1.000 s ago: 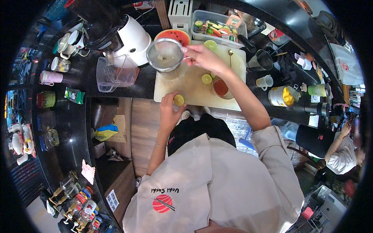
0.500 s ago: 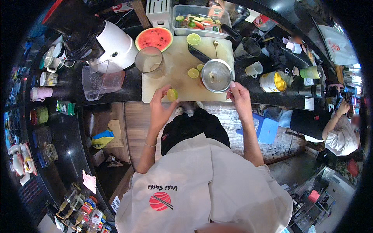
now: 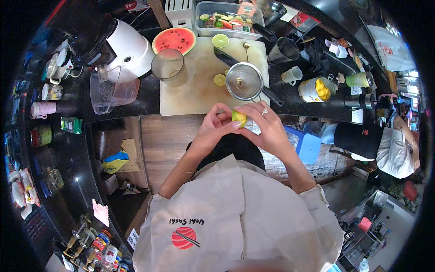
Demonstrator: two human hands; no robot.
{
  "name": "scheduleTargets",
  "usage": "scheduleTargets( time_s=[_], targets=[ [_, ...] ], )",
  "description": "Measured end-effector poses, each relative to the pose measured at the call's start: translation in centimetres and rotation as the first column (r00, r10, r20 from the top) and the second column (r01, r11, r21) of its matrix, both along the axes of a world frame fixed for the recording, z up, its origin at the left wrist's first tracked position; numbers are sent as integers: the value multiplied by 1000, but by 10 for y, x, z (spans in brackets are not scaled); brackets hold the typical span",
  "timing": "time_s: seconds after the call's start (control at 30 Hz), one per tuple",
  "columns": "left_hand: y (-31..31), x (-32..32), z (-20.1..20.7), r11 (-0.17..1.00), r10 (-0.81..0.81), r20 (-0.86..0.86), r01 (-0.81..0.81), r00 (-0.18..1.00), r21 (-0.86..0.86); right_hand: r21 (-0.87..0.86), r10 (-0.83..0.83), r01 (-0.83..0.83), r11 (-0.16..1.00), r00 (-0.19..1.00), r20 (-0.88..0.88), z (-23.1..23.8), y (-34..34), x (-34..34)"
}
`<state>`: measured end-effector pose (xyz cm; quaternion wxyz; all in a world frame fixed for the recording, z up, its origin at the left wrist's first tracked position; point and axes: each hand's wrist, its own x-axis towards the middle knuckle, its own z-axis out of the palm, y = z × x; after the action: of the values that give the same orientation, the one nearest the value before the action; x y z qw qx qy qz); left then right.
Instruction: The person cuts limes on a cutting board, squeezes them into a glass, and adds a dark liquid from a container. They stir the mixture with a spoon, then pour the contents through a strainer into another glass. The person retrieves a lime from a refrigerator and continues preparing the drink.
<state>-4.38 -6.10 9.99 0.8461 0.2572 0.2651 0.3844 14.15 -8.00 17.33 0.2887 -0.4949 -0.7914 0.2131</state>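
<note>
Both hands are closed around a squeezed-looking lime half (image 3: 239, 119), just in front of the cutting board's near edge. My left hand (image 3: 214, 128) pinches it from the left, and my right hand (image 3: 266, 128), with a ring, grips it from the right. Beyond them a round mesh strainer (image 3: 244, 82) holds a few pale bits, its black handle pointing to the near right; whatever supports it is hidden underneath. Left of the strainer lie cut lime pieces (image 3: 219, 80), one partly covered. A black-handled utensil (image 3: 224, 56) reaches behind the strainer on the board (image 3: 195, 102).
An empty clear cup (image 3: 168, 67), half a watermelon (image 3: 174, 41), another lime half (image 3: 220, 41) and a small spoon (image 3: 246, 46) stand farther back. A juicer (image 3: 129, 52) and clear pitcher (image 3: 102, 97) are left; an open can of yellow fruit (image 3: 312, 90) is right. Another person (image 3: 380, 145) works at far right.
My right hand has let go of the strainer and joined my left on the lime half. My left hand has carried the lime half rightward and nearer to me. The strainer's handle now shows.
</note>
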Motion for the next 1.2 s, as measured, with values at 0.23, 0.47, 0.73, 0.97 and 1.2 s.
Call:
scheduleTargets(
  time_s=[0.23, 0.47, 0.73, 0.97, 1.2],
  targets=[
    [7, 11, -4, 946, 162, -81, -131, 983, 297, -117, -158, 155, 981, 987, -18, 2, 45, 27],
    [5, 42, -41, 940, -174, -206, 224, 963, 256, 34, 83, -113, 993, 877, 473, -9, 84, 39],
    [6, 99, -48, 963, -16, -110, 45, 994, 265, -97, 296, -314, 944, 684, 667, -2, 103, 37],
    [10, 90, -39, 960, 5, -181, 46, 984, 276, -84, 343, -414, 906, 604, 719, -6, 108, 42],
    [14, 96, -41, 986, 28, -114, -9, 993, 164, 10, 361, -587, 809, 511, 780, -9, 115, 46]
  ],
)
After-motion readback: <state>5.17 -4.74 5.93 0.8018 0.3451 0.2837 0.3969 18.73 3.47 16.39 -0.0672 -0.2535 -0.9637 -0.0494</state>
